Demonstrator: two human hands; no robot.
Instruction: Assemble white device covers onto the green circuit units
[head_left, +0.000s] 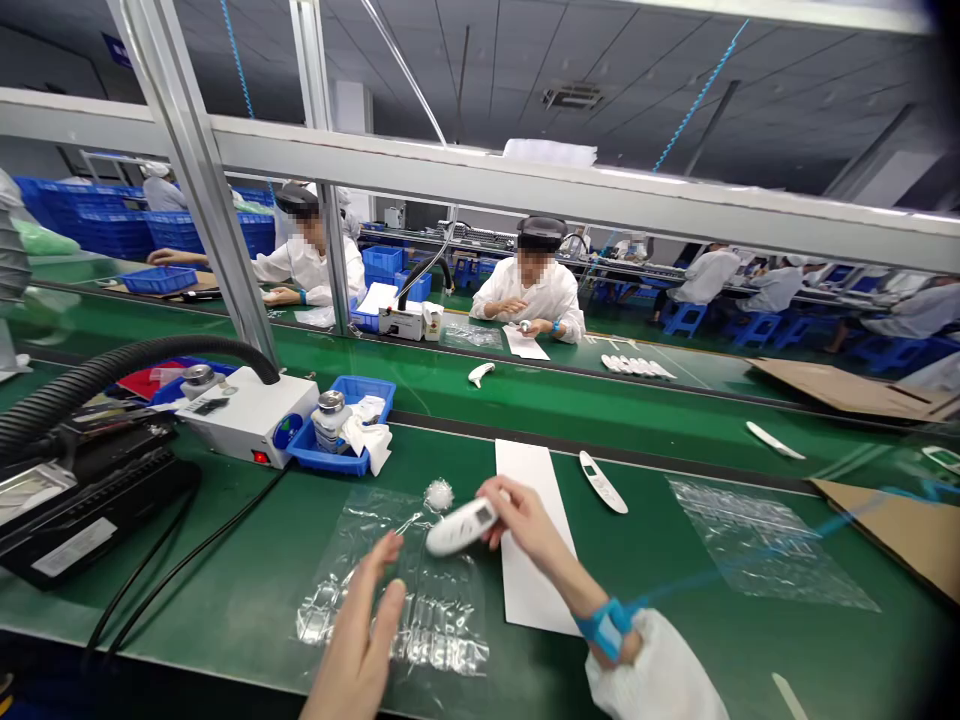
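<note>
My right hand (pixel 525 520) pinches one end of a white handheld thermometer (pixel 457 529) with a small dark display, holding it tilted above the bench. To its left, my left hand (pixel 361 630) is open, thumb and fingers apart, holding nothing; its fingertips are near the thermometer's free end. Beneath both lies a clear plastic sheet with pockets (pixel 352 545). A small round white item (pixel 439 495) rests at that sheet's far edge. White paper (pixel 529 590) lies partly under my right forearm, and another white thermometer (pixel 602 483) is just beyond it. A blue wrist strap (pixel 609 630) circles my right wrist.
A blue tray (pixel 330 462) holds a metal-topped bottle and white cloths beside a white box (pixel 247 415) with a black hose. Another clear pocket sheet (pixel 765 540) and cardboard (pixel 892 530) lie right. Across the green belt (pixel 420 385), a person (pixel 529 290) works. A metal post (pixel 199 180) stands left.
</note>
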